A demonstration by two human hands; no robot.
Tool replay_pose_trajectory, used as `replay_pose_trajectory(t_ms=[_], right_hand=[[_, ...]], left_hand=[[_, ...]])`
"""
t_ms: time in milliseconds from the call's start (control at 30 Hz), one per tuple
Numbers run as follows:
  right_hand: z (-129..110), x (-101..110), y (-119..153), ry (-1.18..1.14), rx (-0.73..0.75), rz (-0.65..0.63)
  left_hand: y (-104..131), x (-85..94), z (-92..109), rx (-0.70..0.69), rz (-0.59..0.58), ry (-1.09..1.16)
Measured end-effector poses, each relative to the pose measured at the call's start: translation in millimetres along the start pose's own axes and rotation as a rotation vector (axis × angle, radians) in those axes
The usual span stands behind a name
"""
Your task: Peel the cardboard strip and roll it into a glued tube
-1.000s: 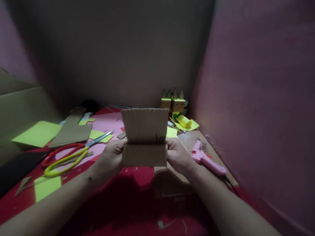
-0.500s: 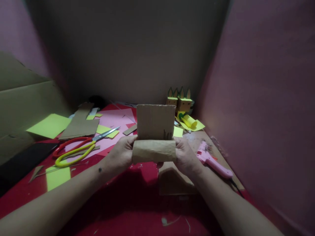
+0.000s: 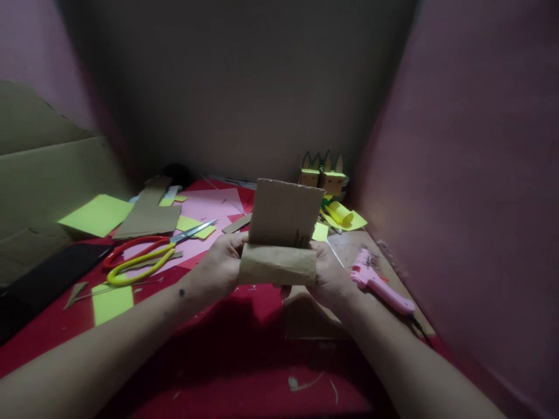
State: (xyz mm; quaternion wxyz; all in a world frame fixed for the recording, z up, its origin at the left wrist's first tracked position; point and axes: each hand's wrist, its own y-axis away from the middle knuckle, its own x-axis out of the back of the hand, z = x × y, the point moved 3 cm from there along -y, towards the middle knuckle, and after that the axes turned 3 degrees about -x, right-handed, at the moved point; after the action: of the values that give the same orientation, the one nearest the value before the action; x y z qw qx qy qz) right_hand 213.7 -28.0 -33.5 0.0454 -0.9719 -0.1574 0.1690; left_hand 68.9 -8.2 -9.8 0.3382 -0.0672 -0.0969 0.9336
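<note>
A brown cardboard tube [image 3: 278, 265], with a flat upright cardboard panel [image 3: 286, 212] rising behind it, is held above the table between my two hands. My left hand [image 3: 225, 262] grips the tube's left end, its fingers mostly hidden behind. At the other end, my right hand [image 3: 329, 270] is closed on the tube, with a fingertip showing beneath it. The panel leans slightly, its top edge sloping down to the right. Under my right wrist, a cardboard piece [image 3: 305, 317] lies on the red table surface [image 3: 244, 378].
Scissors [image 3: 152, 256] with red and yellow handles lie at left, among pink paper [image 3: 209, 203], yellow paper [image 3: 98, 215] and cardboard scraps [image 3: 151, 218]. A pink glue gun [image 3: 379, 285] rests on a board at right. Small cardboard figures [image 3: 323, 177] stand at the back. Walls flank both sides.
The cardboard panel and tube have tilted and shifted slightly right in view. The surroundings have also moved a little right and up, from a camera shift. Both hands keep their hold.
</note>
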Motion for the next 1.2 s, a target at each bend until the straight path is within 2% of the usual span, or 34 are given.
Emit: replay_pose_trajectory(t_ms=[100, 200, 367, 500, 700, 867, 1033, 1200], right_hand=[[6.0, 2.3, -0.5, -0.018, -0.002, -0.012], [9.6, 3.8, 0.2, -0.009, -0.022, 0.02], [11.3, 4.3, 1.1, 0.003, -0.024, 0.035], [15.9, 4.9, -2.1, -0.041, -0.027, 0.061], [18.0, 2.1, -3.4, -0.075, -0.156, 0.108], [20.0, -0.1, -0.1, -0.049, -0.269, 0.076], [16.1, -4.0, 4.6, 0.004, -0.207, 0.12], [14.6, -4.5, 3.9, -0.017, -0.123, 0.132]], left_hand=[[1.4, 1.5, 0.9, -0.037, 0.045, -0.079], [1.8, 3.1, 0.6, -0.018, 0.077, -0.082], [0.2, 3.9, -3.6, 0.05, 0.06, 0.038], [-2.2, 4.0, -4.0, 0.088, 0.028, 0.046], [-2.7, 7.5, -3.0, 0.091, 0.004, -0.002], [-3.3, 5.3, -7.2, 0.181, -0.01, 0.063], [-2.6, 4.2, -6.1, 0.213, 0.057, 0.116], [0.4, 2.3, -0.7, 0.142, 0.07, 0.127]])
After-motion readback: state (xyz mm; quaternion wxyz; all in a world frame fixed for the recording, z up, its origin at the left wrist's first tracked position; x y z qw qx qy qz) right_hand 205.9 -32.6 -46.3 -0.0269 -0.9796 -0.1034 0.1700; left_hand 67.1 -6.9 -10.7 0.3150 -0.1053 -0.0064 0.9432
